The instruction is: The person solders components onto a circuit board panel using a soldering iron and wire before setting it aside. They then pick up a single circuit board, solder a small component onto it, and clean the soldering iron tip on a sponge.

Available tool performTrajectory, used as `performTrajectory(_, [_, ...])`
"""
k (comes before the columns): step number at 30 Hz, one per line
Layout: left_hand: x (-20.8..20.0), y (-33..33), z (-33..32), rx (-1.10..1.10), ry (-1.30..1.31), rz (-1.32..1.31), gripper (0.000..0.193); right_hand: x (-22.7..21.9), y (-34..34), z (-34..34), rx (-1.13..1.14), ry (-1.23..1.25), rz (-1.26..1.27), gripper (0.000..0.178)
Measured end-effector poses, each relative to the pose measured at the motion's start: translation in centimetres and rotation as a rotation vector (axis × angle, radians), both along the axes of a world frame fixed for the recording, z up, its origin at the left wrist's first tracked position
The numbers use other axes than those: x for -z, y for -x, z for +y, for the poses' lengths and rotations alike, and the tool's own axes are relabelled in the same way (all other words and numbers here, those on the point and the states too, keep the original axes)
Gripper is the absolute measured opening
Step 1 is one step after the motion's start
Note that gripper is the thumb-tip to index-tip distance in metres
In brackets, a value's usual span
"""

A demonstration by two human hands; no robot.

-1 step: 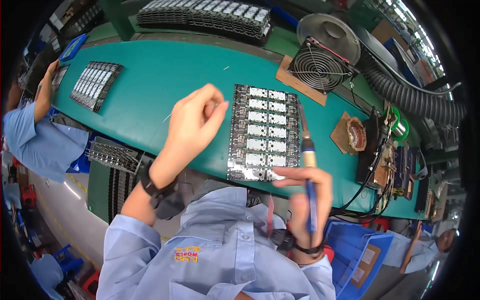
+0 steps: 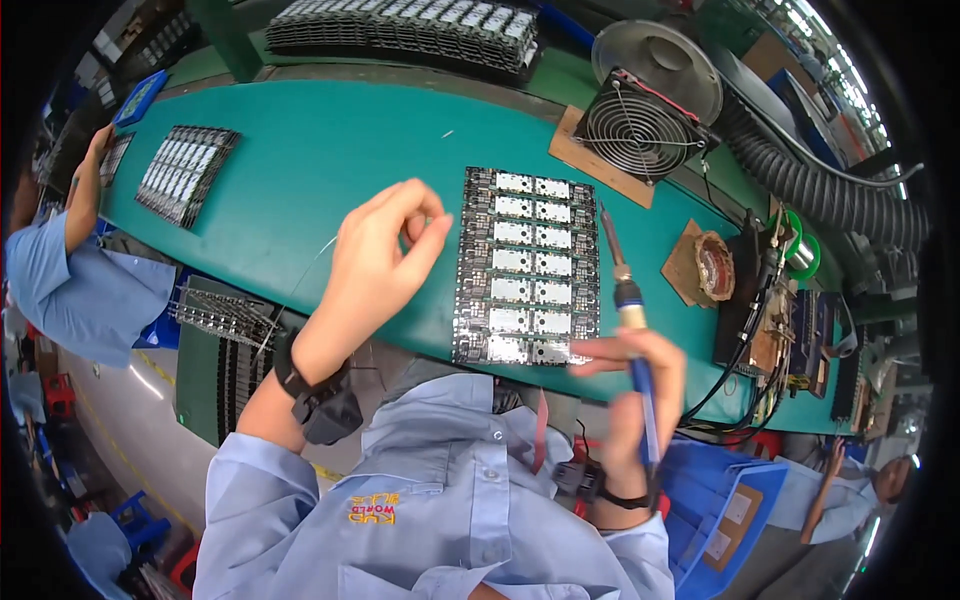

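Note:
A panel of circuit boards (image 2: 532, 235) with rows of white rectangles lies on the green mat in front of me. Just left of it, my left hand (image 2: 375, 250) is raised with curled fingers, thumb near forefinger. A thin solder wire (image 2: 325, 246) runs up to the back of this hand; its end inside the fingers is hidden. My right hand (image 2: 655, 375), partly smeared by motion, is closed around a soldering iron (image 2: 628, 293) with a blue handle. The iron points away from me, its tip beside the panel's upper right edge. The fingers reach near the panel's lower right corner.
A black fan (image 2: 640, 125) stands on a board at the back right, near a tip-cleaning dish (image 2: 712, 268) and a green solder spool (image 2: 803, 246). More panels (image 2: 187, 175) lie on the left; stacked ones (image 2: 405, 35) are behind. A co-worker's arm (image 2: 88, 190) is at far left.
My right hand and the soldering iron have moved a little right, away from the panel. My left hand has shifted slightly down and left.

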State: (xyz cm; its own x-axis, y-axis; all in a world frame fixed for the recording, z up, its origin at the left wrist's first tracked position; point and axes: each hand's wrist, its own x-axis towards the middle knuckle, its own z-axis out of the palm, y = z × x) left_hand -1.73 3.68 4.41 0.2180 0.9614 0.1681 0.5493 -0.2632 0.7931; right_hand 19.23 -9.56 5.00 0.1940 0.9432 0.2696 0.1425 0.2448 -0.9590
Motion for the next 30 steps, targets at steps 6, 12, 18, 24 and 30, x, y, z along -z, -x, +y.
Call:
performTrajectory(6, [1.9, -1.8, 0.7, 0.164, -0.310, 0.095, 0.011, -0.2, -3.0, 1.9, 0.163, 0.057, -0.289, 0.036])
performTrajectory(12, [3.1, -2.2, 1.2, 0.282, -0.294, 0.228, 0.015, 2.3, -3.5, 4.1, 0.036, -0.045, -0.550, 0.029])
performTrajectory(18, [3.2, -2.5, 1.6, 0.286, -0.324, 0.277, 0.015, 2.2, -3.1, 4.2, -0.058, 0.030, -0.639, 0.023])
performTrajectory(24, [4.0, -2.7, 1.6, 0.270, -0.311, 0.295, 0.015, 2.9, -3.3, 4.5, -0.103, 0.022, -0.641, 0.024])
performTrajectory(30, [3.9, -2.8, 1.5, 0.263, -0.323, 0.336, 0.013, 3.1, -3.0, 4.8, -0.090, 0.030, -0.622, 0.023])
